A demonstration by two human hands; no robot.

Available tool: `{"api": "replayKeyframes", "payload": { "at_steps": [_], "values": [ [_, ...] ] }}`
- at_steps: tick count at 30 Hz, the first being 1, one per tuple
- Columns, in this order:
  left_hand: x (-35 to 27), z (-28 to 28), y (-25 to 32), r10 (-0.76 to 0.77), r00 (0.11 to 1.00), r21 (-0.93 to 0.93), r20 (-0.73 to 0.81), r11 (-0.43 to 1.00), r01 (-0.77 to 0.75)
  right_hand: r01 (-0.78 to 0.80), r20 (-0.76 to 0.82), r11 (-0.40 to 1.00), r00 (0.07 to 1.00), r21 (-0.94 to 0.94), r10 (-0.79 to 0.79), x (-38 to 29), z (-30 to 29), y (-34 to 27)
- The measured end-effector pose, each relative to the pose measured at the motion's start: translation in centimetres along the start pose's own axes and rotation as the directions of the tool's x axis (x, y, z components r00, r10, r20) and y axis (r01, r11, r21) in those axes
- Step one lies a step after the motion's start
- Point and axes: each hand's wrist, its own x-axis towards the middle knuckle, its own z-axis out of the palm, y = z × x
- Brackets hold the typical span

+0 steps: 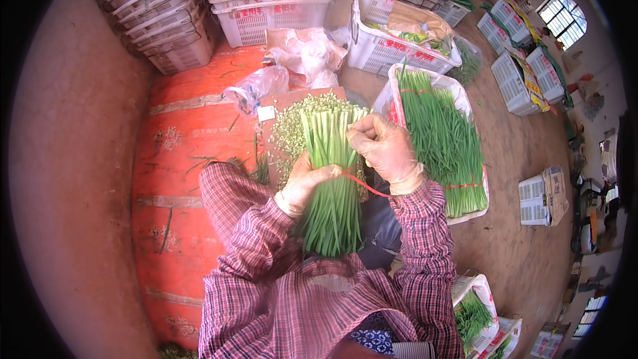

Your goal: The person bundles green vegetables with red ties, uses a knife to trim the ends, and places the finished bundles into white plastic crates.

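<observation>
A large bundle of green garlic chives [331, 209] stands out before me, its pale cut ends pointing away and its leaf tips towards my lap. My left hand [310, 179], in a thin pale glove, is closed round the bundle's left side, with the thumb across its top. A red tie [366, 185] runs from beside that thumb to the right, below my other wrist. My right hand [384, 144], gloved too, is at the upper right of the pale ends with its fingertips bent together; whether it pinches a stalk is hidden. Chopped stalk ends [291, 127] lie heaped on a board beneath.
A white crate [468, 89] of tied chives stands at the right. Beyond the board are plastic bags [316, 62], another crate [398, 55] and stacked crates [271, 15]. Red sheeting [174, 174] covers the floor at the left, beside a wall [79, 159]. More chives in crates [481, 289] are at lower right.
</observation>
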Motion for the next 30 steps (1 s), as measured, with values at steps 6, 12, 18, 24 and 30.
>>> {"api": "replayKeyframes", "payload": {
  "at_steps": [6,12,18,24,30],
  "values": [
    [-0.9,1.0,0.3,0.013,1.000,0.026,0.014,1.000,-0.013,-0.054,-0.046,0.945,0.996,0.322,0.072,-0.2,-0.2,-0.5],
    [-0.5,-0.1,0.2,-0.026,0.998,-0.030,0.063,0.999,0.028,0.119,-0.158,0.825,0.987,0.553,-0.036,0.0,-2.6,-1.9],
    [0.1,-2.0,-0.9,-0.007,0.999,-0.009,-0.036,1.000,0.007,0.716,-0.593,0.381,0.698,0.585,-0.401,-2.1,-12.3,-6.8],
    [-0.3,-1.7,-0.8,0.003,0.998,-0.040,-0.056,0.999,-0.005,0.233,-0.025,0.940,0.972,0.248,-0.234,-4.0,-6.8,-5.4],
    [-0.6,-0.1,-0.2,0.038,0.998,-0.033,-0.047,0.999,-0.039,0.252,-0.031,0.876,0.957,-0.412,-0.289,-2.3,1.5,1.3]
  ]
}}
